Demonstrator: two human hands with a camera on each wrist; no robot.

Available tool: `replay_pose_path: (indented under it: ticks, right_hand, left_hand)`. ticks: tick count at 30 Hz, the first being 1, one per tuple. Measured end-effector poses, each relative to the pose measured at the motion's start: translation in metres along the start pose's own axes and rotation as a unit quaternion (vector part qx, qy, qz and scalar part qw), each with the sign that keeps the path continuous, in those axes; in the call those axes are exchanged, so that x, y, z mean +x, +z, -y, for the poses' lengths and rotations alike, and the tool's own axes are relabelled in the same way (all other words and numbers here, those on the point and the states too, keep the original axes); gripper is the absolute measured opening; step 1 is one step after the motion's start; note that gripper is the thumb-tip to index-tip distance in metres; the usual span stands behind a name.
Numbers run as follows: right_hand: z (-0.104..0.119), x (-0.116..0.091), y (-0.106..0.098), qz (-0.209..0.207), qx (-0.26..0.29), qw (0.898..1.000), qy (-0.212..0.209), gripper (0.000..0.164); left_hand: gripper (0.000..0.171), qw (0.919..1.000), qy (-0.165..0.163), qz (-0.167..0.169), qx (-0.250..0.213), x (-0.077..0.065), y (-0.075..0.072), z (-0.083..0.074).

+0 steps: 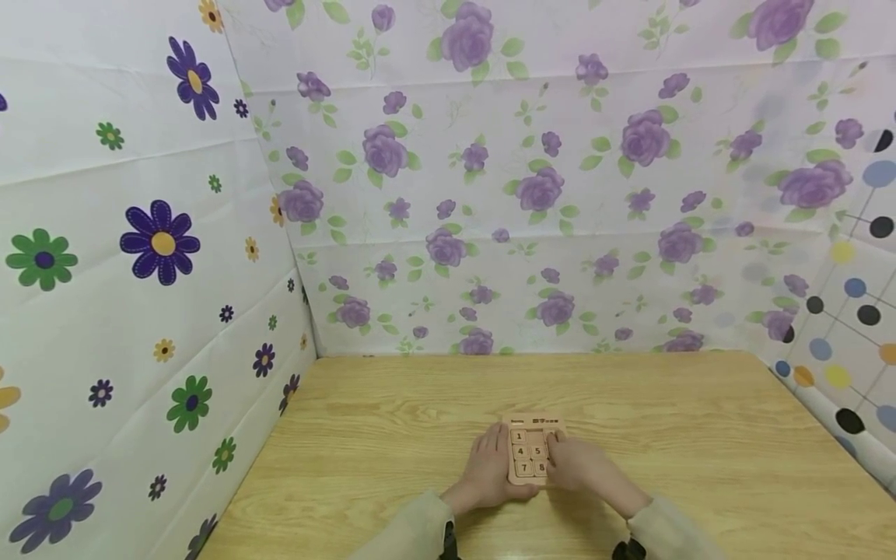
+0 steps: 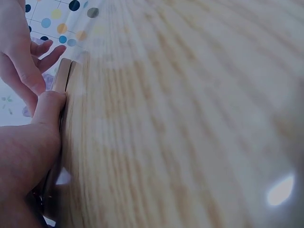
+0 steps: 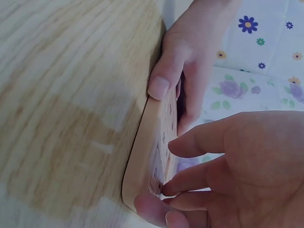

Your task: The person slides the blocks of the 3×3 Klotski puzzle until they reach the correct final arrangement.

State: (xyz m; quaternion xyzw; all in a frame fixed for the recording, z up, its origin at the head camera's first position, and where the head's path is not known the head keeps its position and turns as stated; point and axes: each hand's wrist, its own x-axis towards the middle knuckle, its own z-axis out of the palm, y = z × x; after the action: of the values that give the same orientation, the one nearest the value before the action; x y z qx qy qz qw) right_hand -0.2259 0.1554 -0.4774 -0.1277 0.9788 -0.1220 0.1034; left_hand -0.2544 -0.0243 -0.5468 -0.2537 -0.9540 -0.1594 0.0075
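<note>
A light wooden number sliding puzzle [image 1: 535,424] lies flat on the table, with tiles 1, 4, 5, 7 and 8 readable. A gap shows in the top row beside tile 1. My left hand [image 1: 490,470] holds the puzzle's left side, fingers along that edge and thumb at the near edge, as the right wrist view also shows. Over the right column is my right hand [image 1: 577,464], hiding most of those tiles. Seen from the right wrist, its bent, spread fingers [image 3: 197,140] reach to the tile face and the frame's edge.
The wood-grain table [image 1: 392,420] extends around the puzzle on all sides. Flower-printed cloth [image 1: 448,194] hangs behind it, a daisy-printed cloth [image 1: 133,311] stands at the left, and a dotted cloth [image 1: 850,342] at the right.
</note>
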Motion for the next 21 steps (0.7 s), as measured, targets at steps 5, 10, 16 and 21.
replay_pose_path:
  ticks: [5,10,16,21]
  right_hand:
    - [-0.0002,0.0006,0.0011,-0.004,-0.011,1.0,0.0,0.054]
    - [0.0003,0.0016,0.0032,-0.012,-0.009,1.0,0.002,0.056]
    - [0.0027,0.0043,0.0052,-0.011,-0.012,1.0,-0.004,0.056]
    - [0.0059,0.0051,0.0041,-0.004,-0.015,1.0,-0.01,0.057]
  left_hand:
    - [0.116,1.0,0.005,-0.003,-0.007,-0.0017,-0.0034,-0.0011]
    - [0.116,1.0,-0.002,0.005,-0.001,-0.001,-0.0038,-0.001]
    - [0.116,0.9998,-0.01,0.015,0.0,0.0002,-0.0007,0.0006]
    - [0.116,0.9998,-0.012,0.017,0.0,0.0,-0.0005,0.0001]
